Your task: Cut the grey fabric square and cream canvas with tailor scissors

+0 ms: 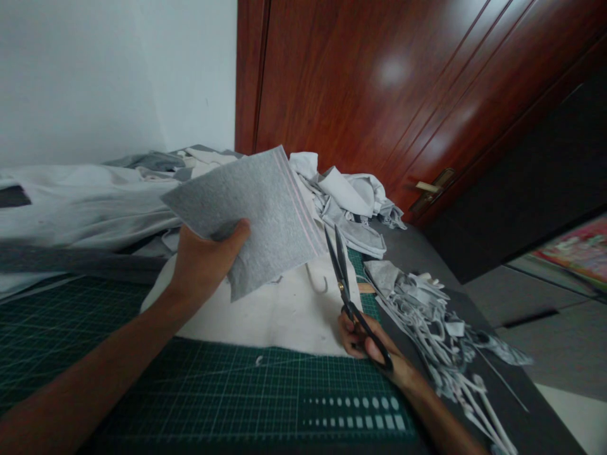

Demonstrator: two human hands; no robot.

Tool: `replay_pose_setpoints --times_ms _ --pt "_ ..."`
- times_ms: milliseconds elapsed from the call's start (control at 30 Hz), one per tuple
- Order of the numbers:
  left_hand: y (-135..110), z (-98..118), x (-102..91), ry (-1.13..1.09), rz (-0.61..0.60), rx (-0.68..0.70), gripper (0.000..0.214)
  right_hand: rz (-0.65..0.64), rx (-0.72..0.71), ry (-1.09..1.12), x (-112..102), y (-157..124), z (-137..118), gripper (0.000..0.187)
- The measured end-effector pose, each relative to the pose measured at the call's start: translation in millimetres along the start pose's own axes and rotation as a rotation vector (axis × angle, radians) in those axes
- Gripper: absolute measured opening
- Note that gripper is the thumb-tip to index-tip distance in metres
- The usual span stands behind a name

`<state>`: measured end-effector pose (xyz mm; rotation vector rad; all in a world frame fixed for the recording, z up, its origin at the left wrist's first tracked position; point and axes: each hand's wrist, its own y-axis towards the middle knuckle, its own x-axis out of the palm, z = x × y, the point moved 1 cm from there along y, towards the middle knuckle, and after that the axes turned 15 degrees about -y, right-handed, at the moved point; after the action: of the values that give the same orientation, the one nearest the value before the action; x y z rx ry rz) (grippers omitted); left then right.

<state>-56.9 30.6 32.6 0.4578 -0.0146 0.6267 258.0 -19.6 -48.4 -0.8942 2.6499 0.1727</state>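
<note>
Green gridded cutting mat (227, 392) fills my near view, with a white cloth sheet (284, 319) lying on it. My left hand (203, 262) pinches a grey square felt piece (251, 215), held up above that cloth. My right hand (363, 341) is closed through black-handled scissors (348, 294), their 2 blades slightly parted, beside grey fabric scraps (427, 316).

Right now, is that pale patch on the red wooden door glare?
In the head view, yes: soft glare sits on the glossy reddish-brown wooden door; the wide lens tilts and bows its lines; light is dim, yet the grey fabric square in the left hand and the black scissors in the right hand look sharp.
</note>
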Motion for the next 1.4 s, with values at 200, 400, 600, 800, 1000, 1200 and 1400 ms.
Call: replay_pose_setpoints --times_ms 200,400,600,800,1000,1200,1400 --pt "5.8 -10.4 -2.8 -0.068 0.047 0.056 0.040 0.004 0.039 -0.011 0.2 0.6 -7.6 0.060" --pt "4.1 -6.2 -2.8 -0.042 0.025 0.003 0.047 0.050 0.073 -0.011 1.7 -2.0 -12.1 0.058" --pt "-0.2 -2.9 -0.1 -0.042 -0.013 0.028 0.038 -0.005 0.048 0.002 -0.3 -2.0 -8.9 0.055" --pt "-5.9 -0.5 1.8 0.016 -0.039 0.008 0.040 -0.006 0.054 0.000 -0.3 -2.6 -9.9 0.054" --pt "-2.6 -7.9 2.8 -0.051 -0.013 0.071 0.036 -0.033 0.026 -0.007 -0.1 -1.9 -8.4 0.053" --pt "-1.4 -12.2 3.3 -0.074 0.000 0.102 0.039 -0.076 0.030 -0.027 -1.9 -2.5 -6.1 0.055" --pt "-1.2 -12.0 3.1 -0.051 -0.024 0.130 0.043 -0.072 0.028 -0.036 -1.4 -1.2 -9.0 0.056"
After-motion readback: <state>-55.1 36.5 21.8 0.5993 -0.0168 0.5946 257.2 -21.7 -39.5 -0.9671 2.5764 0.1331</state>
